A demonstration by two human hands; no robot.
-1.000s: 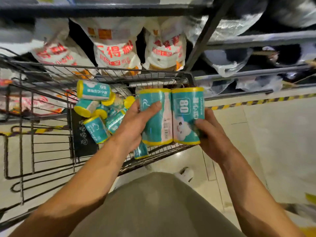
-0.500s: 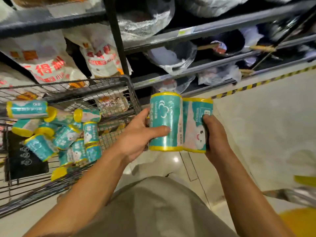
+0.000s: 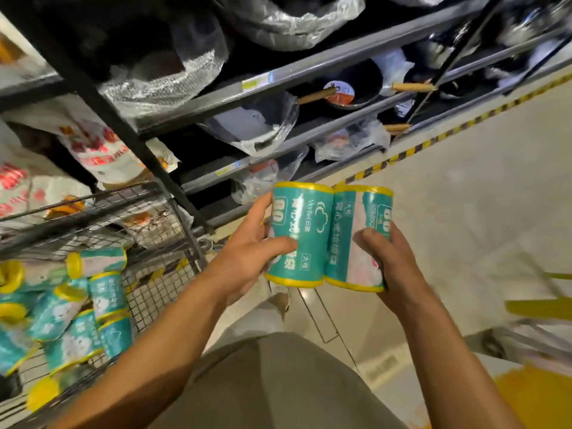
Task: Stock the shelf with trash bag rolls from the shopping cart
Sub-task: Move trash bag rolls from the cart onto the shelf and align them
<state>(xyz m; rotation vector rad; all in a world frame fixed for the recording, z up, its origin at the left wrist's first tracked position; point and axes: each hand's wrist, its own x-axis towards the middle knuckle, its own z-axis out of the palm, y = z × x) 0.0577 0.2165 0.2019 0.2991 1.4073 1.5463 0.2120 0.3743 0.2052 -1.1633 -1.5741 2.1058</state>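
Observation:
Two teal trash bag rolls with yellow ends stand upright side by side in front of me, over the floor. My left hand (image 3: 247,252) grips the left roll (image 3: 305,224), thumb across its front. My right hand (image 3: 391,264) grips the right roll (image 3: 356,239) from the right, thumb on its front. The wire shopping cart (image 3: 173,212) is at the lower left and holds several more teal rolls (image 3: 105,295) in a loose heap. The dark metal shelf (image 3: 278,72) rises ahead and to the upper right.
The shelf tiers hold plastic-wrapped pans (image 3: 343,94) with wooden handles. White printed bags (image 3: 102,150) fill the bay behind the cart. A yellow-black hazard stripe (image 3: 433,140) runs along the shelf base. Pale tiled floor (image 3: 464,212) lies to the right.
My view has swung right, so the cart slid to the lower left and the pan shelves came into sight. Both hands carried the two rolls away from the cart, over the floor.

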